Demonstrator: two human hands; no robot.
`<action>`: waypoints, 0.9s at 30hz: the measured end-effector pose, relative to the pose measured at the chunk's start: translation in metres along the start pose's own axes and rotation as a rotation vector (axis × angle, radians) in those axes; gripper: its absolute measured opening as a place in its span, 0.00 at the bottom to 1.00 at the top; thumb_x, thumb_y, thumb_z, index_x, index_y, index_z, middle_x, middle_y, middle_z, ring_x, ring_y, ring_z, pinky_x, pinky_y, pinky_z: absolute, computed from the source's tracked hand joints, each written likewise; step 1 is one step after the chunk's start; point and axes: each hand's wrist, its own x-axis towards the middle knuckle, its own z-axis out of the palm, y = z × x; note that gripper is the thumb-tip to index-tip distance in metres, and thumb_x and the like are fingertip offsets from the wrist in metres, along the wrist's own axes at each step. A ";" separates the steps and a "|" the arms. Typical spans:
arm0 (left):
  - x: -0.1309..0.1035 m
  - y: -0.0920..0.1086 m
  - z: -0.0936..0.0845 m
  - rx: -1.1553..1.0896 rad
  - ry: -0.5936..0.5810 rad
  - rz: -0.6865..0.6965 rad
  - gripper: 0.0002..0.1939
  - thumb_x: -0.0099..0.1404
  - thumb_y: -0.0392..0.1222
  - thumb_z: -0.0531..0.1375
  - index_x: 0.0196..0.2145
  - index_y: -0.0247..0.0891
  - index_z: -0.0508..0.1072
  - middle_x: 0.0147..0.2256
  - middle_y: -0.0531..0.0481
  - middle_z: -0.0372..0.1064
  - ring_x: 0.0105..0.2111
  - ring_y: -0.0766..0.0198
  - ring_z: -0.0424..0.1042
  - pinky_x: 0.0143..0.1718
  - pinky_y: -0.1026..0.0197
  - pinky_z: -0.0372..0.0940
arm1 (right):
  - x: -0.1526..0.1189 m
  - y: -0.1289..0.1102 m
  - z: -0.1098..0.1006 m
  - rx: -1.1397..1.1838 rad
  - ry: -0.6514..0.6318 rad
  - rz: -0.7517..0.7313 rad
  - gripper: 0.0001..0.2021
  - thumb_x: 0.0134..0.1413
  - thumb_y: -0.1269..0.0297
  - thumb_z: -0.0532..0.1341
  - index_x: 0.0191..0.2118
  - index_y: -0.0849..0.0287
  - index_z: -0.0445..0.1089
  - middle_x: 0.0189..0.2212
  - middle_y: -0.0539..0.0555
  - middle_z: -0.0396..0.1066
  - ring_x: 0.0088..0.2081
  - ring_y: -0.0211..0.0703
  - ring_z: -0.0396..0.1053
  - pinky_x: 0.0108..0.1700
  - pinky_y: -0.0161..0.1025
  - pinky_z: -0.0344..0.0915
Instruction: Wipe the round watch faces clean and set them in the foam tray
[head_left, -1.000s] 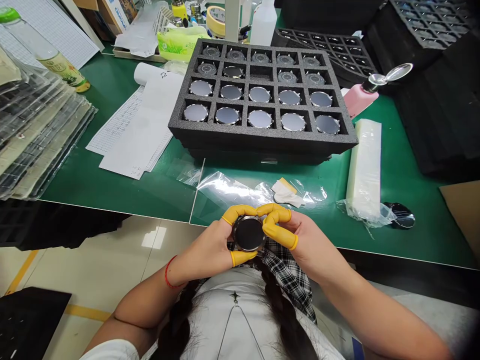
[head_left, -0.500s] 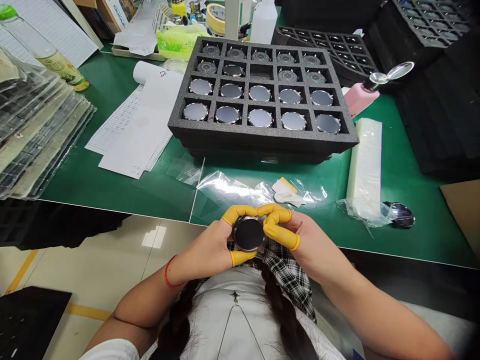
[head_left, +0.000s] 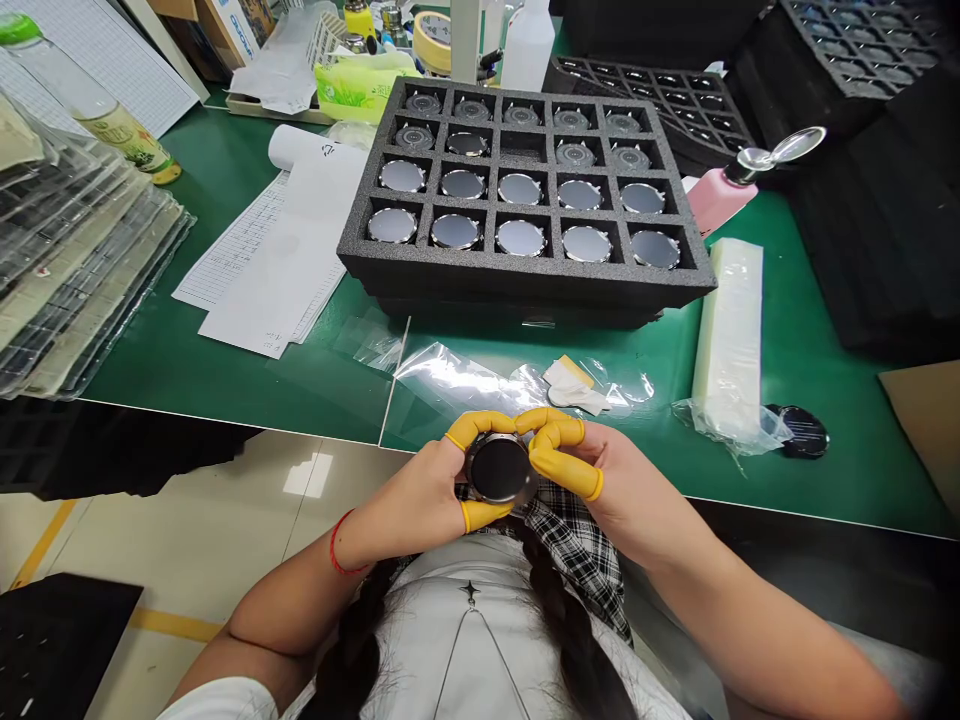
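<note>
Yellow finger cots cover the finger and thumb tips of both hands. A round, black-faced watch case [head_left: 499, 468] with a metal rim is held in front of my body, just off the table edge. My left hand [head_left: 442, 490] grips it from the left, thumb and fingers around its rim. At the watch case's upper right edge, my right hand [head_left: 574, 455] has its fingers bent and pressed together; whatever sits between them is hidden. Beyond both hands stands a black foam tray [head_left: 525, 270] with rows of round watch cases in its compartments; one pocket in the second row holds none.
On the green table [head_left: 315, 400] lie clear plastic film [head_left: 457, 375] and a small white and yellow pad [head_left: 576, 385]. To the right are a wrapped white block [head_left: 731, 340], a black round object [head_left: 804, 432] and a pink bottle [head_left: 720, 198]. Papers [head_left: 274, 260] and stacked plastic trays [head_left: 82, 270] are left.
My right hand's fingers have shifted very slightly to the right along the watch case's edge. My left hand and the watch case stay in place.
</note>
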 end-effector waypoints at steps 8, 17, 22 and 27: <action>0.000 -0.001 -0.001 0.000 0.002 0.027 0.25 0.62 0.45 0.65 0.54 0.51 0.62 0.51 0.54 0.66 0.42 0.67 0.72 0.44 0.66 0.67 | -0.001 -0.002 -0.001 0.016 -0.025 0.025 0.09 0.54 0.59 0.67 0.28 0.56 0.71 0.44 0.50 0.72 0.44 0.42 0.67 0.49 0.40 0.63; 0.001 -0.001 0.000 -0.005 -0.011 0.003 0.26 0.62 0.43 0.65 0.54 0.53 0.60 0.50 0.56 0.67 0.42 0.67 0.71 0.44 0.66 0.67 | 0.002 0.000 -0.002 0.014 -0.037 0.011 0.08 0.54 0.60 0.67 0.28 0.55 0.71 0.43 0.49 0.71 0.43 0.41 0.66 0.48 0.39 0.62; 0.001 -0.003 0.000 -0.008 -0.016 -0.016 0.28 0.61 0.42 0.65 0.55 0.54 0.59 0.49 0.55 0.68 0.42 0.65 0.72 0.43 0.64 0.67 | 0.002 0.001 -0.003 -0.007 -0.034 -0.006 0.08 0.55 0.60 0.66 0.29 0.55 0.71 0.43 0.49 0.71 0.45 0.41 0.66 0.50 0.40 0.61; 0.002 -0.003 -0.002 -0.015 -0.014 -0.024 0.28 0.60 0.41 0.66 0.55 0.53 0.60 0.49 0.55 0.68 0.42 0.65 0.72 0.43 0.63 0.67 | 0.001 0.002 -0.005 -0.017 -0.043 -0.013 0.08 0.56 0.60 0.65 0.29 0.55 0.71 0.43 0.50 0.71 0.44 0.41 0.67 0.50 0.40 0.62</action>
